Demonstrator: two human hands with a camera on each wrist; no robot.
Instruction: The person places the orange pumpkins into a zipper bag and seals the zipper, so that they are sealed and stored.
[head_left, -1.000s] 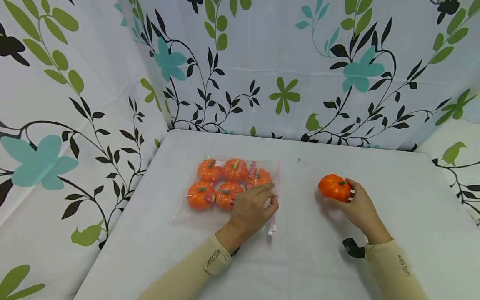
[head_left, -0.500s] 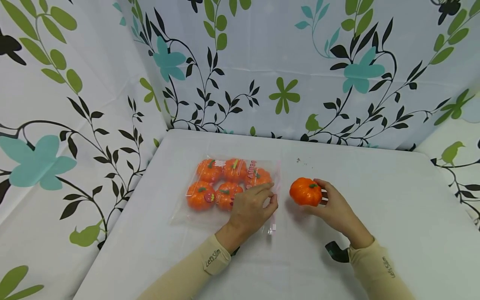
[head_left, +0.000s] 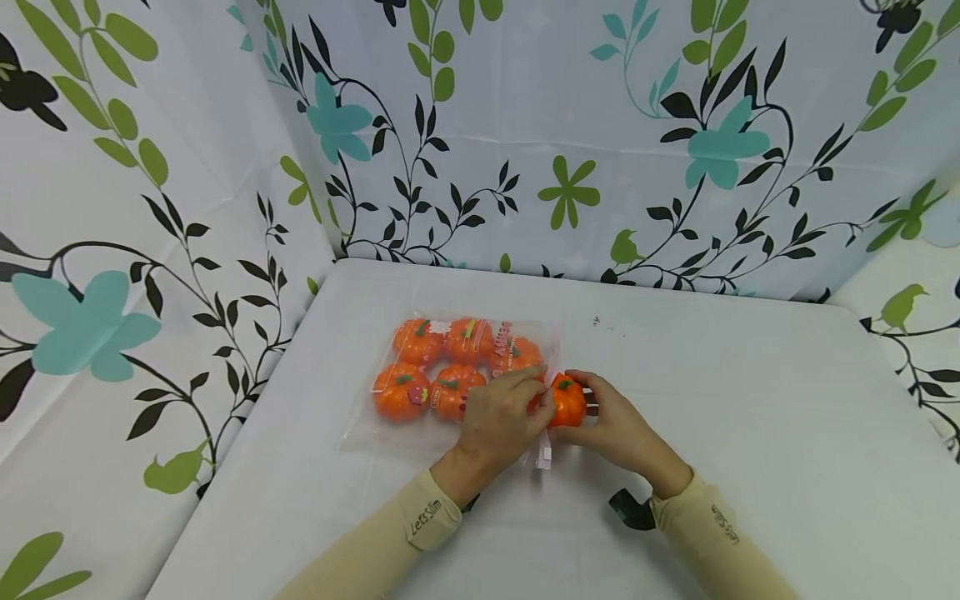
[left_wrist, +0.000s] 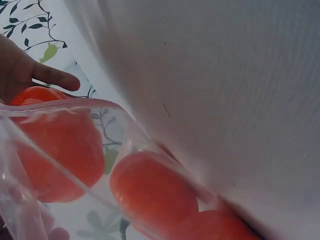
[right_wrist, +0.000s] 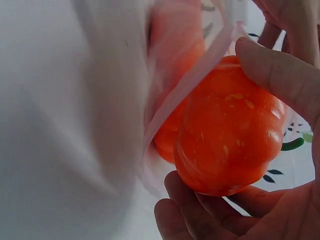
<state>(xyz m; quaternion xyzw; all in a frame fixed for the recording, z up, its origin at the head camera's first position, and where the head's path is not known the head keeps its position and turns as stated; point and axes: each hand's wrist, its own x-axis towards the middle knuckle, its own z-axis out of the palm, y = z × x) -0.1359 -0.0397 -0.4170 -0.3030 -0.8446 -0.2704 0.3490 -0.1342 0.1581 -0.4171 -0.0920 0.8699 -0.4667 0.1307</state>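
A clear zip bag (head_left: 362, 435) with pink print lies flat at the table's middle left, several orange toy pumpkins (head_left: 402, 392) inside it. Its mouth faces right, where my left hand (head_left: 495, 421) pinches the opening edge. My right hand (head_left: 626, 433) grips another toy pumpkin (head_left: 567, 402) with thumb and fingers around its sides. That pumpkin is partly in the mouth: in the left wrist view most of its body (left_wrist: 60, 155) shows through the plastic. The right wrist view has the bag's pink rim (right_wrist: 172, 102) alongside the pumpkin (right_wrist: 227, 130), its green stem towards my palm.
The white table (head_left: 750, 400) stretches to the right and in front of the bag. A patterned curtain (head_left: 480, 125) of leaves and flowers hangs behind and at both sides. A dark wrist camera (head_left: 632, 510) sticks out beside my right cuff.
My right hand has carried the pumpkin leftward across the table to the bag's mouth, where it now enters the opening. My left hand has stayed in place at the bag's edge.
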